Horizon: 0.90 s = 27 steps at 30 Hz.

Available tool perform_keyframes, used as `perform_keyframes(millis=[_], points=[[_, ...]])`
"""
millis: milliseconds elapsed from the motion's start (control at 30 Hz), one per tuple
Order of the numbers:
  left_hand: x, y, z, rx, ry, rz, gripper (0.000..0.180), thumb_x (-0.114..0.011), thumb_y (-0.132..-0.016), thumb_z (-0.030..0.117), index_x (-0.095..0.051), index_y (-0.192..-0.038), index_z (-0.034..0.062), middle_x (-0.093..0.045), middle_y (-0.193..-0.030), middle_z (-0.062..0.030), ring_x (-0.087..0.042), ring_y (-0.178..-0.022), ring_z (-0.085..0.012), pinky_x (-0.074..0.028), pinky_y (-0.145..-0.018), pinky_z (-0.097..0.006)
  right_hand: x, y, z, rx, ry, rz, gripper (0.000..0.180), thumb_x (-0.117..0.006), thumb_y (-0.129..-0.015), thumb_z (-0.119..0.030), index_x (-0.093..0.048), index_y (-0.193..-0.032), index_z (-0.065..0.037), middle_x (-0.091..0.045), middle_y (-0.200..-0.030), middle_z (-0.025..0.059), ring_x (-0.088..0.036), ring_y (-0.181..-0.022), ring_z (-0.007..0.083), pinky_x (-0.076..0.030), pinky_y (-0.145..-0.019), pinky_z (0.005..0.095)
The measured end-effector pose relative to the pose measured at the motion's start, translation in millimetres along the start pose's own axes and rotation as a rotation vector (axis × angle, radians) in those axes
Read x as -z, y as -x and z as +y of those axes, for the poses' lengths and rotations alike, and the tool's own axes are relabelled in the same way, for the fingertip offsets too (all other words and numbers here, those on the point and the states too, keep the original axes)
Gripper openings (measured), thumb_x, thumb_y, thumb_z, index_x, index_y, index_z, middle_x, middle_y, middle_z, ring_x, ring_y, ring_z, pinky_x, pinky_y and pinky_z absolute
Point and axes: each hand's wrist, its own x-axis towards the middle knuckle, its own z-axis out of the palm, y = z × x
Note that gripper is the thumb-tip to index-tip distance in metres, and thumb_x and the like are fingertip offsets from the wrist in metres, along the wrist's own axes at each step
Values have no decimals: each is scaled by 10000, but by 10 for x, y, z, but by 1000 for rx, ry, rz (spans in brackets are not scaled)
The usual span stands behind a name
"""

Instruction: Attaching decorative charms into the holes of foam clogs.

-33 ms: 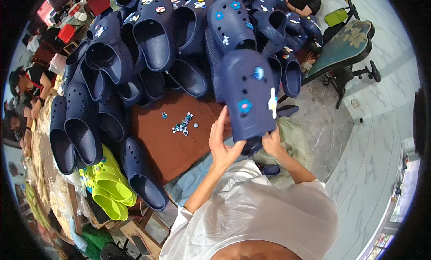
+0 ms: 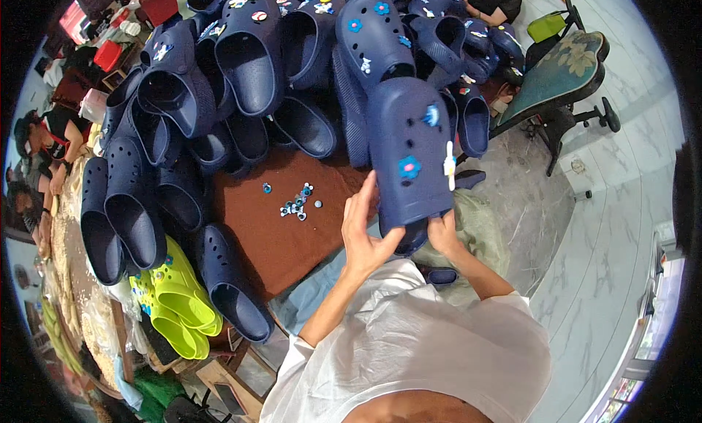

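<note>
Between my two hands is a navy clog (image 2: 422, 178), toe pointing away from me, its upper facing up. A blue flower charm (image 2: 409, 167), a blue-and-white charm (image 2: 431, 116) and a white charm (image 2: 449, 163) sit on it. My left hand (image 2: 362, 229) grips its left side near the heel end, thumb underneath. Closed on the right of the heel end is my right hand (image 2: 444, 233), its fingers partly hidden behind the clog. Small loose charms (image 2: 298, 204) lie on the brown cloth (image 2: 285, 255) left of my left hand.
Many navy clogs (image 2: 252, 72) are piled across the far side and left of the table. Lime-green clogs (image 2: 179, 299) stand at the near left. An office chair (image 2: 559, 79) is at the right. Other people (image 2: 55, 141) sit at the far left and far back.
The clog has turned slightly in my hands and shifted a little to the right. Both hands keep their hold on it.
</note>
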Motion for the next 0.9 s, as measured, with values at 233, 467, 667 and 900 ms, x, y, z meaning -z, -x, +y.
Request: perform_keyframes(millis=[233, 467, 667, 900], points=[[-90, -7, -50, -70, -77, -192, 694, -663, -717, 45, -426, -1368, 16, -556, -1206, -166, -566, -1082, -249, -467, -893, -331, -131, 113, -264, -244, -325, 222, 458, -462, -962, -209, -370, -1332, 45, -432, -1330, 116, -410, -1214, 204, -291, -1042, 331], [-151, -26, -61, -104, -49, -299, 663, -609, -703, -4, -467, -1349, 52, -541, -1225, -185, -566, -1082, -317, -445, -935, -348, -85, 364, 40, -345, -481, 344, 435, -477, -927, -231, -419, -1287, 6, -461, -1254, 82, -442, -1144, 184, -328, -1012, 326], [-13, -293, -111, -145, -39, -471, 554, -553, -671, -56, -593, -1215, 40, -591, -1201, -187, -563, -1137, -329, -436, -974, -365, -153, 523, -34, -456, -545, 184, 490, -551, -900, -204, -398, -1313, 11, -457, -1269, 79, -435, -1147, 183, -333, -1012, 333], [6, -557, -332, -92, -89, -471, 449, -571, -762, -25, -601, -1204, 49, -634, -1114, -164, -613, -1039, -300, -460, -906, -339, -114, 348, -56, -398, -448, -34, 425, -558, -924, -220, -432, -1252, 20, -556, -1130, 93, -566, -979, 173, -498, -805, 306]])
